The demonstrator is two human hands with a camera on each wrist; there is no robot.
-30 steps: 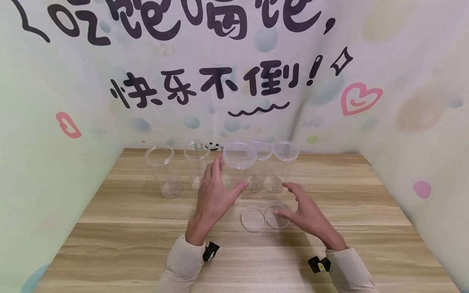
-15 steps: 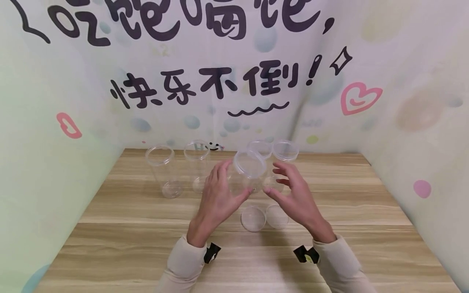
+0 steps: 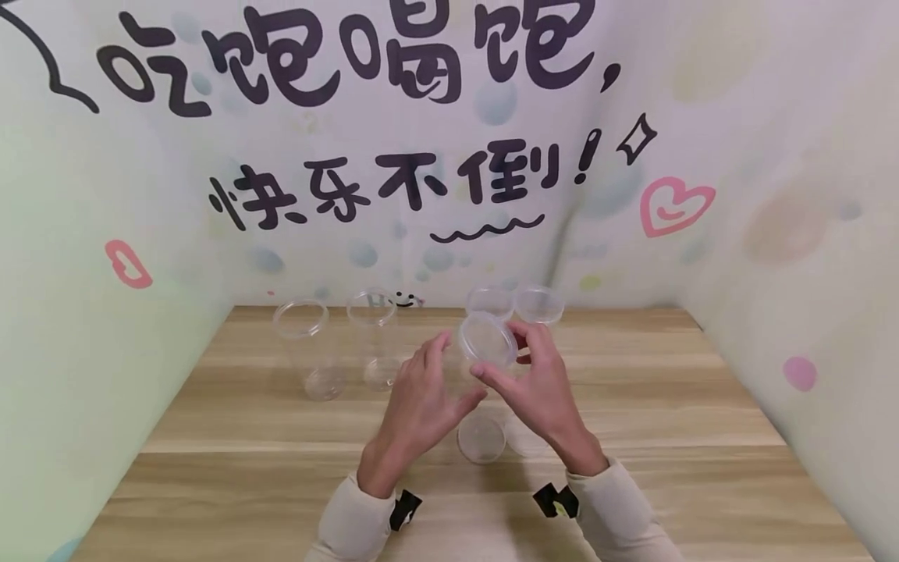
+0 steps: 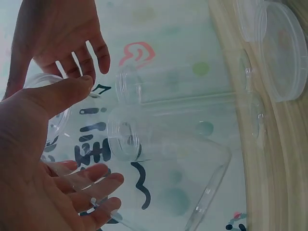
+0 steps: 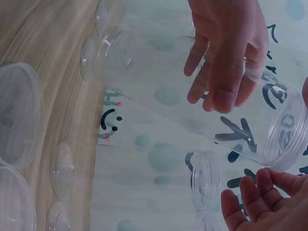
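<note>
A clear plastic cup (image 3: pixel 487 339) is held tilted in front of me, its thick round rim facing up and towards me. My left hand (image 3: pixel 421 398) grips the cup's body, thumb on one side and fingers on the other. At the rim, my right hand (image 3: pixel 537 382) holds the cup with its thumb in front and fingers behind. In the right wrist view, the right hand's fingertips (image 5: pixel 262 178) sit right at the rim of the cup (image 5: pixel 286 127). Two round clear lids lie on the table below the hands; the left lid (image 3: pixel 481 439) shows best, the other partly hidden.
Two clear cups stand at the back left, a far left cup (image 3: pixel 300 320) and another cup (image 3: pixel 372 310) beside it. Behind the right hand stand two more, a cup (image 3: pixel 490 300) and a cup (image 3: pixel 539 306). A printed backdrop rises behind the wooden table (image 3: pixel 246 499).
My right hand has come left from above the lids to the cup's rim. The cup has moved slightly towards me and tilted. The head view has shifted up a little.
</note>
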